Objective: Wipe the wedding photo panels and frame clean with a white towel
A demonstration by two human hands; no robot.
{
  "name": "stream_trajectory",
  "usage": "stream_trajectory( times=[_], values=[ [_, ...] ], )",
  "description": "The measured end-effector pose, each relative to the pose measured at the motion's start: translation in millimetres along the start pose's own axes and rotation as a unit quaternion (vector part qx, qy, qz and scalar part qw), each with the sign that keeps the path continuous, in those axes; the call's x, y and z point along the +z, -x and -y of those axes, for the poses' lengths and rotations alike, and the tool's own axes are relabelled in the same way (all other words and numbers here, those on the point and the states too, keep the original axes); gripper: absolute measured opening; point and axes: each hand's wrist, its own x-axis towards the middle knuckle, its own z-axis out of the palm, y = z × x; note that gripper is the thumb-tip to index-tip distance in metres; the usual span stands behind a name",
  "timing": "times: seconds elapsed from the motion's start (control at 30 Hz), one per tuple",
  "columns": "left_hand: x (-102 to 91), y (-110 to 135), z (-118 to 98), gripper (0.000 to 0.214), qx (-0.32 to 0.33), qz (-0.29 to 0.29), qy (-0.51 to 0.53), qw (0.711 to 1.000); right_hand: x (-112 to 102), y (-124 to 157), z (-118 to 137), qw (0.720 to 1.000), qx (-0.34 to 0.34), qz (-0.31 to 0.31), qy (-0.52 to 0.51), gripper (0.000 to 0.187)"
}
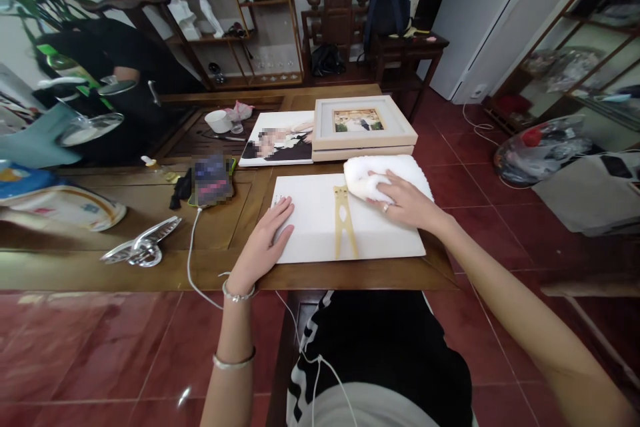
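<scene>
A white flat panel (310, 227), the back of a picture frame with a gold stand piece (344, 221), lies on the wooden table (150, 267) in front of me. My left hand (264, 240) rests flat on its left edge, fingers stretched out. My right hand (405, 200) presses a white folded cloth (363, 177) against the panel's upper right part, fingers curled over it.
Behind the panel stand a framed photo (363, 123) and a canvas print (277, 140). To the left lie a phone (213, 180) with a white cable, a silver dish (143, 247) and a plate (65, 207). A cup (219, 121), shelves and a carved chair are farther back.
</scene>
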Motion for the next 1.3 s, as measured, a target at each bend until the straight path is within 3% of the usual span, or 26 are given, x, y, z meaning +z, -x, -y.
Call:
stream_trajectory(
  times=[0.13, 0.27, 0.57, 0.7, 0.83, 1.17, 1.3],
  values=[
    [0.7, 0, 2, 0.045, -0.001, -0.001, 0.001, 1.0, 2, -5, -3, 1.0, 0.002, -0.004, 0.005, 0.017],
    [0.9, -1, 2, 0.045, 0.003, -0.001, -0.001, 1.0, 0, 13, 9, 1.0, 0.0, 0.008, 0.008, 0.015],
    [0.3, -1, -1, 0.045, 0.005, -0.003, -0.007, 1.0, -16, 85, 82, 0.995, 0.005, 0.095, -0.037, 0.023],
    [0.4, -1, -1, 0.045, 0.008, -0.004, -0.008, 1.0, -26, 96, 97, 0.991, 0.012, 0.124, -0.048, 0.025],
    [0.4, -1, -1, 0.045, 0.008, -0.003, -0.006, 1.0, -25, 79, 82, 0.993, 0.029, 0.106, -0.047, 0.019],
    [0.7, -2, 0, 0.045, 0.006, -0.002, -0.003, 1.0, 8, -15, 12, 1.0, 0.007, 0.01, 0.02, 0.02],
    [0.8, -2, 0, 0.045, 0.004, -0.003, -0.004, 1.0, 16, -25, 0, 0.999, -0.009, -0.01, 0.031, 0.023]
  ],
)
